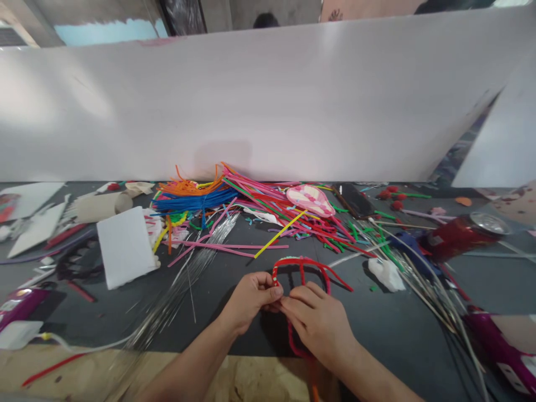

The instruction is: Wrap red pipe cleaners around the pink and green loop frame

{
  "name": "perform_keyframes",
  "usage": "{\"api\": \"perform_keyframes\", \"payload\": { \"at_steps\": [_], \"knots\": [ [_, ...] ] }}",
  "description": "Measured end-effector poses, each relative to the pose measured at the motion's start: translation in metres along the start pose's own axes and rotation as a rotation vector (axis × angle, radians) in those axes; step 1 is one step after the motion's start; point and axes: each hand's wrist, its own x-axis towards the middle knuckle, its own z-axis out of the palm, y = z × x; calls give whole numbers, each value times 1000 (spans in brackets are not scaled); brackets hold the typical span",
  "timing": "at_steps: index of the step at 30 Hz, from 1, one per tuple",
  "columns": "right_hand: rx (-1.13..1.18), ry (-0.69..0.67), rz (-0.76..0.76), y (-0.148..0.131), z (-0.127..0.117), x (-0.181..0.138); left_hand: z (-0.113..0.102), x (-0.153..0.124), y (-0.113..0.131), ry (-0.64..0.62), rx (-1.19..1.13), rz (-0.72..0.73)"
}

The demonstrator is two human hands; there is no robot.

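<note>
Over the dark table, my left hand (251, 298) pinches the left side of a bent red pipe-cleaner frame (301, 261) between thumb and fingers. White bits show along the red strip by my left thumb. Close against it, my right hand (320, 321) has its fingers closed on the same frame, and the fingertips of both hands nearly meet. A loose red end sticks out to the right, and a pinkish-red loop hangs below, partly covered by my right hand. What lies exactly between the fingertips is hidden.
Behind lie blue pipe cleaners (195, 202), orange ones (188, 188) and pink ones (257, 192). Thin metal wires (176, 296) spread leftward past a white card (124, 247). Rightward are cotton (386, 273), a phone (354, 201) and a red can (454, 237). A white panel (259, 106) stands behind.
</note>
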Motion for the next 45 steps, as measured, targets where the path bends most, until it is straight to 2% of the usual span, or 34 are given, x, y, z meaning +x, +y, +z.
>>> {"api": "perform_keyframes", "payload": {
  "at_steps": [6, 16, 21, 24, 26, 29, 35, 38, 41, 42, 45],
  "knots": [
    [-33, 6, 125, -3, 3, 1, -2, 1, -4, -24, -8, 68],
    [-221, 60, 85, -13, 10, 3, 1, -2, 0, -79, 1, 90],
    [18, 24, 67, 2, -11, 9, -10, 1, 6, -56, 41, 108],
    [26, 82, 190, 29, -26, 16, -21, 2, 12, -84, 94, 123],
    [48, 56, 264, 47, -29, 20, -26, 1, 16, -105, 140, 157],
    [220, -72, 374, 65, -24, 23, -28, -3, 20, -145, 223, 204],
    [551, -84, 471, 62, -18, 21, -34, -8, 25, -257, 340, 154],
    [561, -54, 475, 57, -23, 20, -33, -11, 33, -110, 362, 222],
    [507, -12, 405, 51, -25, 17, -18, -13, 46, 61, 600, 377],
    [503, -11, 375, 49, -24, 16, -10, -13, 50, 75, 733, 425],
    [535, -41, 308, 43, -24, 13, 17, -10, 60, 10, 1071, 492]
  ]
}}
